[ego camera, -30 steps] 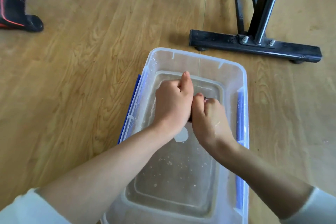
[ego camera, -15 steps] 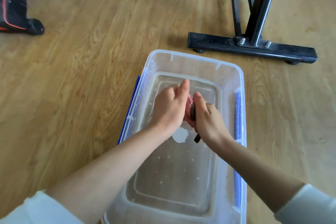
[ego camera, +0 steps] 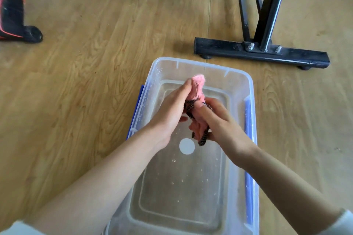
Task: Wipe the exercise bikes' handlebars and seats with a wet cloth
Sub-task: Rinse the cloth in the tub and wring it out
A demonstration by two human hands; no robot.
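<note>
Both hands over a clear plastic tub (ego camera: 200, 65) on the wood floor (ego camera: 91, 66). The pink cloth (ego camera: 197, 89), with a black mesh layer on it, is bunched into a roll between the hands, above the tub's far half and clear of the water. Left hand (ego camera: 171, 113) takes the upper part: grip closed, fingers wrapped round the roll, thumb laid up along the pink end that pokes out on top. Right hand (ego camera: 221, 123) takes the lower part: grip closed too, fingers curled round it, a mesh tail hanging out under the palm. The hands touch at the cloth.

The tub holds shallow water with small pale specks. A white round spot (ego camera: 187, 146) shows on the bottom, just below the hands. Blue latch (ego camera: 138, 105) on the tub's left long side, a second blue latch (ego camera: 248, 139) on the right.

Exercise bike foot bar (ego camera: 298, 57), black steel, lies on the floor just beyond the tub's far right corner, with two bolts and a black upright post (ego camera: 269, 9) rising from it. A black item with red trim (ego camera: 11, 15) sits far left, well apart from the tub. White sleeve cuff (ego camera: 344, 221) at the right forearm.
</note>
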